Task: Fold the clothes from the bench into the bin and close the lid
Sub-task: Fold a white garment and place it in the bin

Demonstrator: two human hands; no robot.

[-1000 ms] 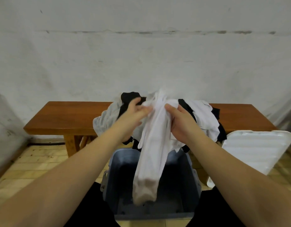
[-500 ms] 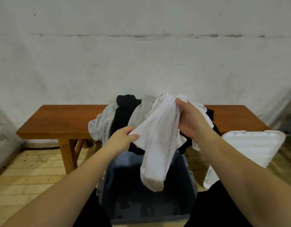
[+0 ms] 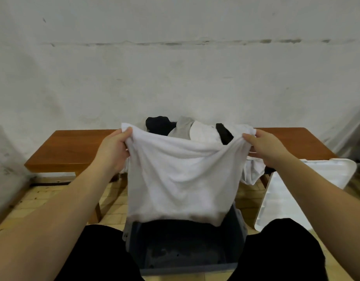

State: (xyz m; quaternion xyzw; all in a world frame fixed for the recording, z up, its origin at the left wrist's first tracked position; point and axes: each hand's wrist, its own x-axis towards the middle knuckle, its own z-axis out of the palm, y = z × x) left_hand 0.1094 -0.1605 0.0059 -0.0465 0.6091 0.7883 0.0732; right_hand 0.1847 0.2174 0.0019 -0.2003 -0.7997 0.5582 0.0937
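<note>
A white garment [image 3: 181, 179] hangs spread out in front of me. My left hand [image 3: 112, 151] grips its upper left corner and my right hand [image 3: 266, 149] pinches its upper right corner. Its lower edge dangles just above the open grey-blue bin [image 3: 185, 254], which stands on the floor between my knees and looks empty. Behind the garment, a pile of black, grey and white clothes [image 3: 185, 128] lies on the wooden bench [image 3: 73, 149]. The white lid [image 3: 302, 187] leans against the bench at the right.
A whitewashed wall [image 3: 175, 67] rises right behind the bench. The floor is yellowish tile [image 3: 53, 195]. My black-trousered legs [image 3: 98, 256] flank the bin on both sides.
The white garment was bunched in both hands; my hands have moved apart, left to the left and right to the right, and the garment is now stretched wide.
</note>
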